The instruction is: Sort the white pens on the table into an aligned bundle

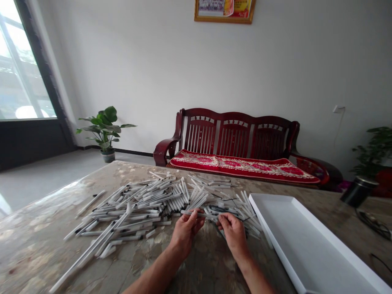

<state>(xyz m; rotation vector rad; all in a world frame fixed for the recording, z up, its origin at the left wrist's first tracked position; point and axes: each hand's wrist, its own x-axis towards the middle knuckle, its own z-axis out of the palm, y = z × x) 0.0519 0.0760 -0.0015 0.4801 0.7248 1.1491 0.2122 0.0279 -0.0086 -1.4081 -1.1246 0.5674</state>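
In the head view, a slim whitish pen-like tube (186, 212) lies level across my fingers, just above the tabletop. My left hand (183, 232) is closed on it, thumb on top. My right hand (234, 232) pinches at the tube's right end; whether it grips the tube itself or a small part there is too small to make out. Behind both hands spreads a loose pile of similar white tubes (147, 200), many with black ends. Some dark thin sticks (220, 209) lie among them, close to my right fingers.
A shallow white tray (318, 241) stands on the stone-patterned table (33, 249), right of my hands. Farther right are a black cylinder (359, 192) and a dark cable (373, 224). Beyond the table stand a red wooden bench (235, 134) and a potted plant (105, 126).
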